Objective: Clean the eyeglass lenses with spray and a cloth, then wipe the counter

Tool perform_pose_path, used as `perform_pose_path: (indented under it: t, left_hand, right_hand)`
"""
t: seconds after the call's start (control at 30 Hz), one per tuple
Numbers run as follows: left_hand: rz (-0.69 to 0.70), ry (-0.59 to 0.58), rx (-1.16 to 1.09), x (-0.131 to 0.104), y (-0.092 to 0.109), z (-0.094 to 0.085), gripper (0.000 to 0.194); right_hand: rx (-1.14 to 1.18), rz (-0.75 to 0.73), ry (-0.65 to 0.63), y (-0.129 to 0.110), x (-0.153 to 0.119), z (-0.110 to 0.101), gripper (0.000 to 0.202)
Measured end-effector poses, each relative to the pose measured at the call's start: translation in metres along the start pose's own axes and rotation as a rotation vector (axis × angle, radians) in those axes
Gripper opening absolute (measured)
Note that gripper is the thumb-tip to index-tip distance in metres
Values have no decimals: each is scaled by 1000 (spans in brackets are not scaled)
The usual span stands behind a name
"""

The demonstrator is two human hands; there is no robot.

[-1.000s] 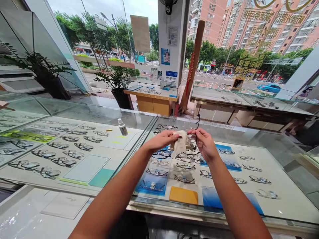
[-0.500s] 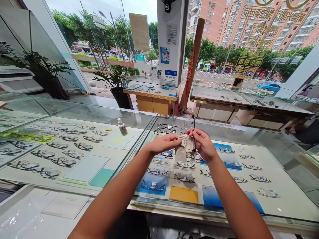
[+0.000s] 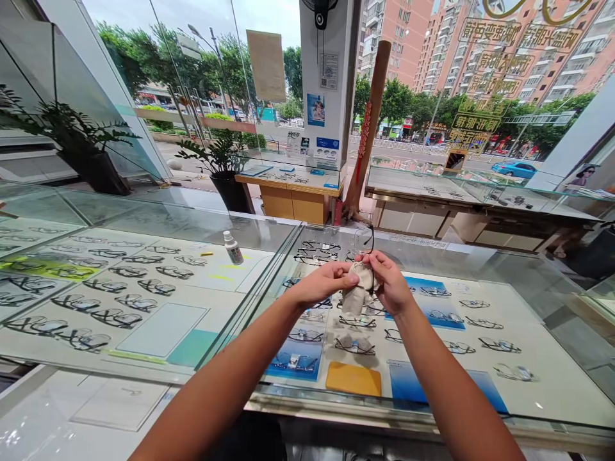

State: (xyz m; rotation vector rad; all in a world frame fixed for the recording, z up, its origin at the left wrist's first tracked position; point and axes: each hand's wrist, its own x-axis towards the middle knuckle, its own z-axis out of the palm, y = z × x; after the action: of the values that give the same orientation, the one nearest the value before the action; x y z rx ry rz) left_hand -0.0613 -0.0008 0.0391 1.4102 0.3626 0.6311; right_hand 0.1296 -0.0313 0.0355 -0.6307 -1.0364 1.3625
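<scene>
Left fingers: Your left hand [image 3: 334,282] pinches the cloth [image 3: 354,298], thumb laid on its near face. The fingers behind the cloth are hidden. Press lightly and evenly with the thumb pad.
Right fingers: Your right hand [image 3: 390,282] grips the glasses [image 3: 372,242] with thumb and fingertips closed on the frame. The exact grip point is partly hidden. Bear on the frame only, never on a bare lens.
Glasses: Held in the air above the counter, turned so that one lens points away from you, clear of the cloth. The nearer lens appears to lie under the cloth. Support the rim next to that lens, so that wiping pressure does not twist the bridge.
Cloth: Bunched at the thumb, with its lower part hanging loose. Use a smooth, clean fold; a crease may leave streaks at the rim.
Temples: A dark arm shows beside your right fingers. Guide the hanging cloth clear of it to prevent snagging.
Counter: The glass counter [image 3: 327,407] lies below both hands, with display glasses [image 3: 354,346] in rows and a yellow case [image 3: 353,379] near its front edge. Work above it without knocking the frame.
Bottle: The white bottle [image 3: 233,248] stands well to the left, apart from both hands.
</scene>
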Motion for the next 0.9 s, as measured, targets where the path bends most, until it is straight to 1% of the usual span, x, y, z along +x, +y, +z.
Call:
perform_pose_path:
  t: [0.13,0.27,0.4,0.47,0.53,0.6,0.67,0.73,0.8,0.9]
  left_hand:
    - [35,60,-14,3,-5,11,44]
    - [50,174,-67,5,-11,23,51]
    - [94,290,-122,10,-18,32,59]
    - [141,344,-117,12,-21,33,61]
    - [173,388,-99,15,-24,29,59]
    - [180,434,-94,16,-23,19,57]
    - [186,494,-114,16,-17,6,58]
    - [207,544,-149,14,-8,-6,60]
    - [216,555,-177,12,0,-11,62]
    - [201,540,-165,11,4,-7,60]
  right_hand:
    - [16,-38,9,3,-1,5,39]
    - [35,-48,24,7,-2,8,39]
    - [-35,-84,14,10,-4,9,34]
    - [-83,-112,0,11,-4,9,32]
    - [-117,-118,-6,11,-4,8,32]
    - [-103,-115,39,8,-2,5,32]
    - [-29,-104,115,4,2,0,29]
    - [68,-69,148,-2,6,-7,26]
    - [141,-16,111,-7,8,-12,23]
    - [163,24,37,-11,8,-13,22]
